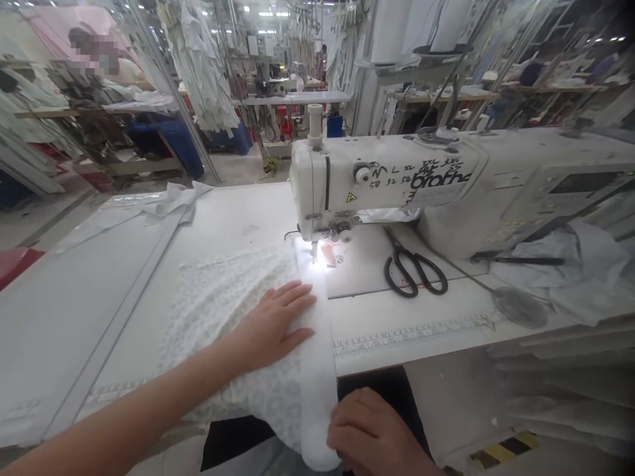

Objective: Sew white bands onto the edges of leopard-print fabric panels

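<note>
A white patterned fabric piece [225,301] lies on the sewing table [74,297], running up under the needle of a white sewing machine [397,182]. My left hand [272,324] lies flat on the fabric with fingers stretched out, just before the presser foot [314,250]. A plain white strip [317,370] along the fabric's right edge hangs over the table's front edge. My right hand [374,433] is closed on the lower end of that strip, below the table edge.
Black scissors [414,268] lie on the machine bed right of the needle. A printed ruler [411,330] runs along the table front. White cloth scraps [171,198] sit at the back left, more cloth [570,264] at the right. A person sits at a far workstation.
</note>
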Tool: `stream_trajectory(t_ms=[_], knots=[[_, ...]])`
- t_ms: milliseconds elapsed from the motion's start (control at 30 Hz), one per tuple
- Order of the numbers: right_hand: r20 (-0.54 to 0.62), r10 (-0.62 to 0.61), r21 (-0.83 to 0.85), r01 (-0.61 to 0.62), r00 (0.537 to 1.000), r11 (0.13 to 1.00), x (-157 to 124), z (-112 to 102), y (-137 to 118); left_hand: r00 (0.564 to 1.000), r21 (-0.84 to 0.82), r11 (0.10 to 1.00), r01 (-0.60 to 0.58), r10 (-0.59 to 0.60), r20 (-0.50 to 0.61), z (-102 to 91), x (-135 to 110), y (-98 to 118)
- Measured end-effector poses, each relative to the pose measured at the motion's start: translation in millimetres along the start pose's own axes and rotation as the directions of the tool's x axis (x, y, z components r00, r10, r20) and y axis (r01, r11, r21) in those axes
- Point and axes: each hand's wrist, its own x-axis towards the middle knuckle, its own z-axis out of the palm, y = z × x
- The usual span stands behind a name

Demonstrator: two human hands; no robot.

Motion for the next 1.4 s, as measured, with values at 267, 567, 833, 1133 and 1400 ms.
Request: stream_trajectory(t_ms=[267,567,833,1133,1400], knots=[[0.105,0.090,0.058,-0.096,0.990,0.994,37,-17,16,0.998,0.044,0.998,-0.039,0.041,-0.050,-10.5,31,-19],[0.122,0.171,0.065,-0.180,0.978,0.982,76,-27,46,1.000,-0.044,0.999,-0.018,0.018,-0.007,-6.3,20,-19],[0.138,0.146,-0.017,-0.145,0.980,0.989,107,-28,76,1.000,-0.054,0.998,0.007,-0.009,-0.025,-10.6,32,-31],[0.116,0.123,-0.137,-0.107,0.986,0.985,137,-24,114,0.999,0.007,1.000,-0.017,0.018,-0.030,-20.5,56,-59],[0.069,0.070,-0.181,-0.057,0.995,0.982,86,-37,64,0.971,0.038,0.971,-0.237,0.236,0.030,-34.1,47,-48]])
